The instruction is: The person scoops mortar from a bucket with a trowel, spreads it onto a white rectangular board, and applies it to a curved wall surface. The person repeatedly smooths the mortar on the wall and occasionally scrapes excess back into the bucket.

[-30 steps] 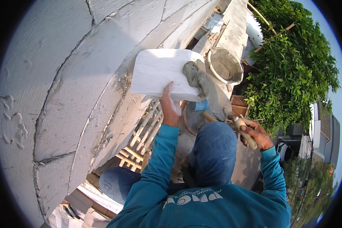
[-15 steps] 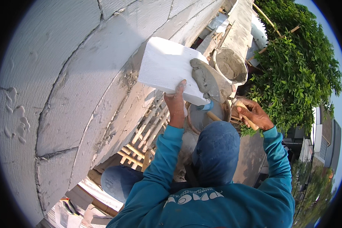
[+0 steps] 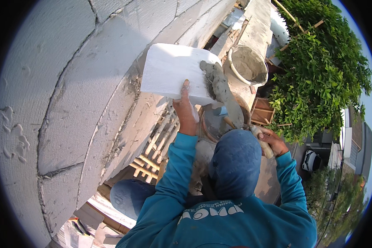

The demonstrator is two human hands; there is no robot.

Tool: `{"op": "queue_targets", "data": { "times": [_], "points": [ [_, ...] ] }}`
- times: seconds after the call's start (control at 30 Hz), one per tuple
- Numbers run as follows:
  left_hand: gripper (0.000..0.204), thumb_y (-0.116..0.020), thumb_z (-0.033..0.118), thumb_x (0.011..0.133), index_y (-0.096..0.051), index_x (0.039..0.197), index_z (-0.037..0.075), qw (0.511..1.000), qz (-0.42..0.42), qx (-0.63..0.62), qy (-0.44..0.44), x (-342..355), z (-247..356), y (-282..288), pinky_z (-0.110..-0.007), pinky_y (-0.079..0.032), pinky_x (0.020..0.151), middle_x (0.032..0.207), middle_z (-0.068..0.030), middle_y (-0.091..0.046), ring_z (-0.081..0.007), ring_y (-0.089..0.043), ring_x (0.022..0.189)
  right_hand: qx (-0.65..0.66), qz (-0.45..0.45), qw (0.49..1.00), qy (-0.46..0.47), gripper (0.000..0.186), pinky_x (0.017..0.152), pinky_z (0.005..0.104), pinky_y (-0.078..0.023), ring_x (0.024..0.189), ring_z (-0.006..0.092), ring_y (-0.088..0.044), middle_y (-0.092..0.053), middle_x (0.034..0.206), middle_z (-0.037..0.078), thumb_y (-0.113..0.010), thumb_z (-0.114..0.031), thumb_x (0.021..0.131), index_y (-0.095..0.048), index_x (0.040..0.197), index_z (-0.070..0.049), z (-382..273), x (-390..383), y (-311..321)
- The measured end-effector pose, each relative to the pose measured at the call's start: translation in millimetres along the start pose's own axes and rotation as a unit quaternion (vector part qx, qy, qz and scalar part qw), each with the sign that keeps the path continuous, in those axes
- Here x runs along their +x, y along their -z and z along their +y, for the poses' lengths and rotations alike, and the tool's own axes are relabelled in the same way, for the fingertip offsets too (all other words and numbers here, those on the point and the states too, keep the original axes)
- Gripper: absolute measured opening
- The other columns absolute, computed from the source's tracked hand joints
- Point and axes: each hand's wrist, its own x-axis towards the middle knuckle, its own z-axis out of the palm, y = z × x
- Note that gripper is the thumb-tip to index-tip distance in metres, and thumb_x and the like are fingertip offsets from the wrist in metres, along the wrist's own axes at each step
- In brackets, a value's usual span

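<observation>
White block point(image 3: 169, 70) was held aloft near the wall point(image 3: 93, 74), pinched by left grip point(image 3: 185, 108) | trowel handle point(image 3: 265, 148) clasped in right grip point(image 3: 276, 142) | edge mortar point(image 3: 215, 77) risked being shed if the block was tipped!

The left arm point(image 3: 175, 165) reaches forward, bent at the elbow — the left hand point(image 3: 187, 112) gripping, one digit stretched ahead. The right arm point(image 3: 292, 175) angles inward from its elbow — the right hand point(image 3: 275, 142) clenched, fingers curled.
</observation>
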Motion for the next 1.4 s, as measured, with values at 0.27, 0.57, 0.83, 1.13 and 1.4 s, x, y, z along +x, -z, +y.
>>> {"op": "queue_targets", "data": {
  "times": [0.27,0.57,0.83,1.13,1.4],
  "points": [
    [0.048,-0.061,0.036,0.091,-0.052,0.127,0.006,0.993,-0.027,-0.084,0.073,3,31,11,-0.039,-0.05,0.088,0.116,-0.0069,-0.059,-0.0225,-0.059,0.105,-0.023,0.008,0.993,0.118,0.05,0.042,0.0234,-0.041,0.048,0.0112,-0.053,-0.058,0.073,0.006,-0.067,-0.033,0.088,-0.053,0.124,-0.002,-45,15,7],
    [0.051,-0.069,0.036,0.083,-0.058,0.121,0.003,0.995,0.008,-0.007,0.098,-4,29,29,-0.039,-0.051,0.082,0.11,-0.0072,-0.063,-0.0215,-0.061,0.099,-0.14,-0.182,0.943,0.242,0.072,0.036,0.0247,-0.042,0.039,0.0137,-0.049,-0.053,0.06,0.01,-0.074,-0.043,0.081,-0.045,0.12,0.009,-130,9,-71],
    [0.043,-0.068,0.036,0.085,-0.066,0.112,0.003,0.991,0.034,0.111,-0.064,-29,28,54,-0.036,-0.053,0.079,0.1,-0.012,-0.069,-0.0237,-0.067,0.086,-0.231,-0.453,0.852,0.127,0.071,0.037,0.0259,-0.043,0.044,0.0166,-0.054,-0.057,0.063,0.014,-0.077,-0.045,0.078,-0.051,0.118,0.007,-146,2,-245],
    [0.046,-0.069,0.04,0.082,-0.067,0.111,0.004,0.984,0.058,0.155,-0.065,-68,66,80,-0.036,-0.052,0.08,0.097,-0.0124,-0.071,-0.0234,-0.068,0.088,-0.226,-0.601,0.766,0.019,0.068,0.053,0.0283,-0.045,0.058,0.0148,-0.053,-0.058,0.082,0.013,-0.069,-0.043,0.087,-0.046,0.129,0.004,-153,-20,-348],
    [0.048,-0.069,0.043,0.081,-0.069,0.11,0.005,0.939,0.224,0.254,-0.054,-115,92,86,-0.035,-0.053,0.077,0.094,-0.0115,-0.072,-0.0223,-0.07,0.085,-0.264,-0.494,0.794,0.236,0.068,0.056,0.0277,-0.046,0.063,0.0149,-0.056,-0.059,0.082,0.011,-0.065,-0.042,0.089,-0.044,0.128,0.009,-203,-88,-379]
  ]
}}
